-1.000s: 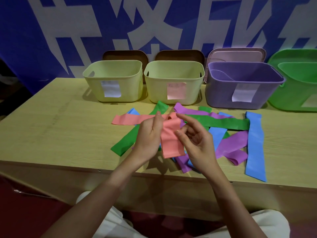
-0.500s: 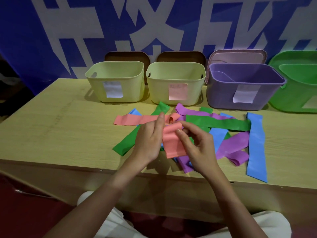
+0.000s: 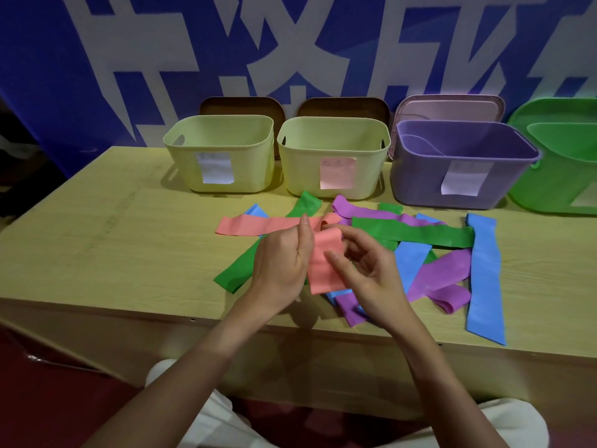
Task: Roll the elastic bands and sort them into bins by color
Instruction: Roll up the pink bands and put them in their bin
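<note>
- Your left hand (image 3: 284, 260) fingers pinch the pink band (image 3: 324, 263) at its left edge.
- Your right hand (image 3: 368, 273) fingers curl loosely, thumb pressing the band's front.

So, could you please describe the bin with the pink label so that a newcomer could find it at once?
Along the far edge of the wooden table stand four bins. The bin with the pink label is second from the left, between the other pale yellow bin and the purple bin. Its neighbours' labels are white; only its own is pink.

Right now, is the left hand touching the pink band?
Touching: the head view shows the left hand gripping the pink band at its upper edge.
</note>
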`<state>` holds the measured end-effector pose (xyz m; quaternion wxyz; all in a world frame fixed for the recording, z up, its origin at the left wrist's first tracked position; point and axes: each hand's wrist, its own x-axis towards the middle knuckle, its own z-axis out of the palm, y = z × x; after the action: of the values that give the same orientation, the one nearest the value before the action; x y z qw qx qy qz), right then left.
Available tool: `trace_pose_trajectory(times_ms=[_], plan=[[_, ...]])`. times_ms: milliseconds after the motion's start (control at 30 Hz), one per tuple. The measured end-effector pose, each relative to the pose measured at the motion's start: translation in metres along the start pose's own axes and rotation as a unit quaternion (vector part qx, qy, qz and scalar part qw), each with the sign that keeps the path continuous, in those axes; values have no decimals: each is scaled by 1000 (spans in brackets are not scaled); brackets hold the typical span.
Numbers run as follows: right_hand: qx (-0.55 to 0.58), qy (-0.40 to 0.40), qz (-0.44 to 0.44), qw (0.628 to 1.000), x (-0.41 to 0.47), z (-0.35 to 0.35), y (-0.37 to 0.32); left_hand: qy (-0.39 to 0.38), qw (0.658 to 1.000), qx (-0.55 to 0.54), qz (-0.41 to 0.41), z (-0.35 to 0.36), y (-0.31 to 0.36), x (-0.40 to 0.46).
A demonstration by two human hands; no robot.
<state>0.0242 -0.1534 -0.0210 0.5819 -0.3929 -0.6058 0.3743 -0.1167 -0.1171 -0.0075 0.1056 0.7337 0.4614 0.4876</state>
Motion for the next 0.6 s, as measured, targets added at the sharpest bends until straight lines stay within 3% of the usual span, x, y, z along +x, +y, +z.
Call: trace_pose_trajectory(times_ms=[133,267,433,600], plan=[[-13,-9,-27,1000,-3,-2,-2,-24,984,-141,-103,1,8,-5],[-38,9,-31,999,-4,-2,-4,-37,968,-188,-161,0,12,-6],[-59,9,-16,998,-5,-4,-4,-74,990,-79,-90,-8,10,-6],[-59,6,-13,998,-6,-3,-3,-40,996,50,64,-14,12,-13]])
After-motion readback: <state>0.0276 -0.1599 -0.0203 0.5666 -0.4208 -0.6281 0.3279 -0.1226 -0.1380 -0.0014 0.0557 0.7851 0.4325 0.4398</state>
